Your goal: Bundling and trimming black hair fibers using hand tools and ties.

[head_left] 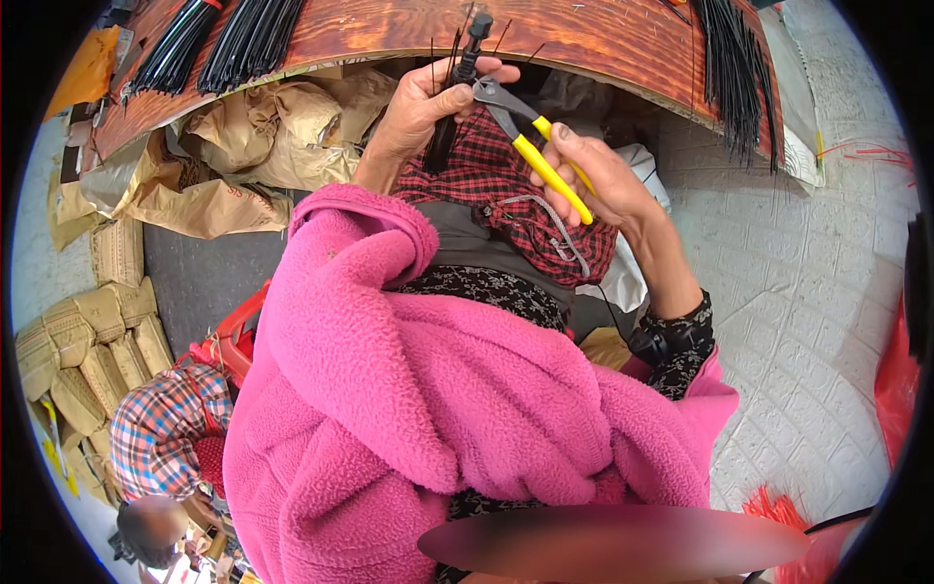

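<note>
My left hand is raised at the table's front edge, its fingers closed round a black ridged plastic stem with thin black spikes sticking out. Below that hand hangs a dark strip-like bundle, which may be part of the same piece. Yellow-handled cutting pliers are gripped in my right hand. Their grey jaws lie against or just beside the stem, next to my left thumb; I cannot tell whether they bite on it. A red-and-black checked cloth covers my lap under both hands.
Bundles of thin black strips lie on the wooden table at left, more strips at right. Crumpled brown paper fills the space beneath. At lower left are stacked tan bundles and another person in a checked shirt.
</note>
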Available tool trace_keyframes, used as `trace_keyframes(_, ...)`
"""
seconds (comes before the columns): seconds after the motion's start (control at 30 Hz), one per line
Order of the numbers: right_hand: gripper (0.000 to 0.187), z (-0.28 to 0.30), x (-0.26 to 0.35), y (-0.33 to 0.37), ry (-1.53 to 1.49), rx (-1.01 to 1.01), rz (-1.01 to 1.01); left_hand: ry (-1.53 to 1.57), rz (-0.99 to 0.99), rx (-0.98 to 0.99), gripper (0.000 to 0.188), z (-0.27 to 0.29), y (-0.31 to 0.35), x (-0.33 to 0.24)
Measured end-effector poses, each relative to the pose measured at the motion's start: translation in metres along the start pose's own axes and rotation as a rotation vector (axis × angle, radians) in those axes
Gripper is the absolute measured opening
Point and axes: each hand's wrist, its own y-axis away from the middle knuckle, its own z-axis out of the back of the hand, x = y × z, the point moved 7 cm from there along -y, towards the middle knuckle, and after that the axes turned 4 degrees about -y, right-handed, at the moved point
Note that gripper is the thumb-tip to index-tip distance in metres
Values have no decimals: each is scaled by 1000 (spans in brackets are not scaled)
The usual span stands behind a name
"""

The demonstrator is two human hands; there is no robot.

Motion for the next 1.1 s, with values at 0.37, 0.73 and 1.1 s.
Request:
trace_keyframes(0.37, 29, -18, 19, 6, 710, -210, 43, -26, -22, -55, 37, 3, 1, 6)
trace_keyframes(0.73, 35, -21, 38, 8, 683, -251, 355, -111, 2, -54, 37, 2, 5, 3)
trace_keyframes(1.1, 40, -15, 52, 8, 907, -229, 359, -110, 21, -52, 35, -1, 7, 3)
